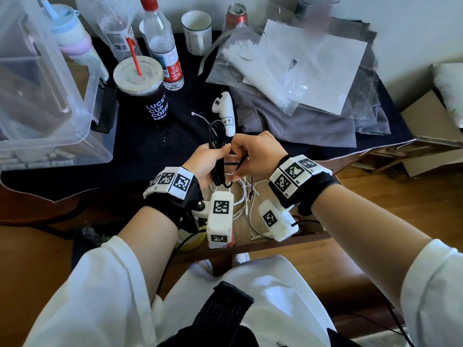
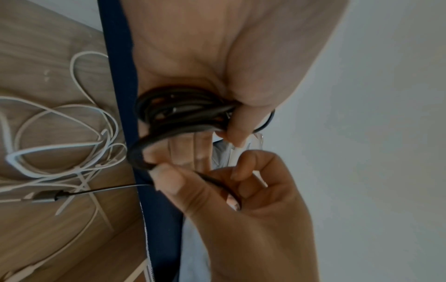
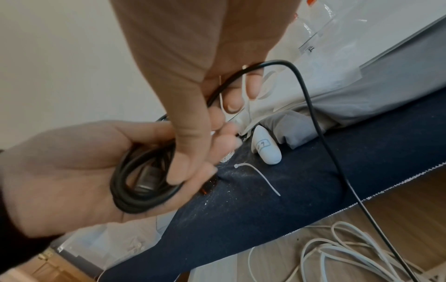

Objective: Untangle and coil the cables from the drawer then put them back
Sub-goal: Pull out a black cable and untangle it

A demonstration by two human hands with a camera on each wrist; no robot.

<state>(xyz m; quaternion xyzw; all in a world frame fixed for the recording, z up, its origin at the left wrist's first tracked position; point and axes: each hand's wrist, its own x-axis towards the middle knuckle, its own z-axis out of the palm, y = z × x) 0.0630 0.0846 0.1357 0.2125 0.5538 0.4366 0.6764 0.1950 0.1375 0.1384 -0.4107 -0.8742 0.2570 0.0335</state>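
Observation:
A black cable [image 1: 216, 136] is wound into a long coil above the table's near edge. My left hand [image 1: 211, 157] grips the coil [image 3: 144, 183] across the palm, with the thumb [image 2: 237, 122] pressing on the strands. My right hand [image 1: 246, 152] is right beside it and pinches the cable's loose end [image 2: 142, 152]. The free strand [image 3: 313, 114] runs down to a plug [image 2: 46, 197] hanging over the open drawer [image 1: 290, 227]. A tangle of white cables [image 1: 241, 196] lies in the drawer. A thin white strip [image 3: 245, 85] runs along my right fingers.
A dark cloth [image 1: 155, 151] covers the table. A white controller [image 1: 225, 108] and a loose zip tie [image 3: 258, 176] lie just beyond my hands. A coffee cup [image 1: 142, 91], bottles, a clear plastic bin [image 1: 50, 96] and plastic bags [image 1: 300, 68] crowd the back.

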